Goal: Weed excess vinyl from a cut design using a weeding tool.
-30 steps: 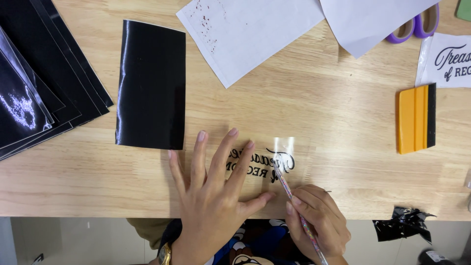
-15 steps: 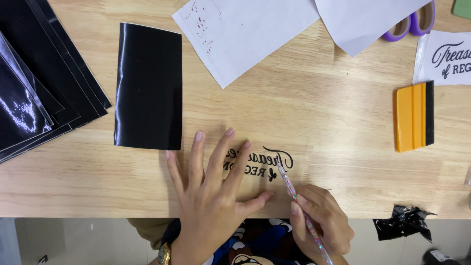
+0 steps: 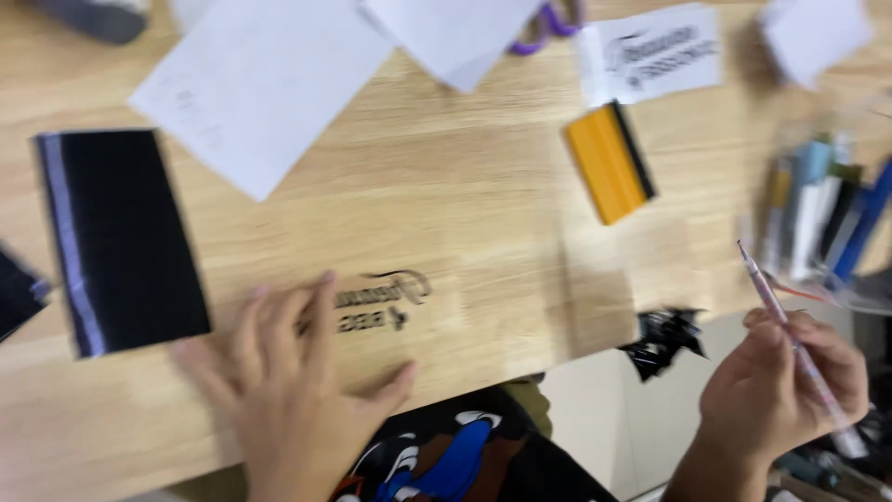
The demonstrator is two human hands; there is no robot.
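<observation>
The left hand (image 3: 288, 390) lies spread flat on the decal (image 3: 381, 302), lettering running left-right, while the right hand (image 3: 780, 390), well right beyond the surface (image 3: 465, 204), pinches a pen (image 3: 790, 335).

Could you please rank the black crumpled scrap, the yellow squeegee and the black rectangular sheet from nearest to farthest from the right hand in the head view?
From the right hand, which holds a thin pen-like tool:
1. Black crumpled scrap, just to its left at the table edge.
2. Yellow squeegee, up and left on the table.
3. Black rectangular sheet, far left.
</observation>
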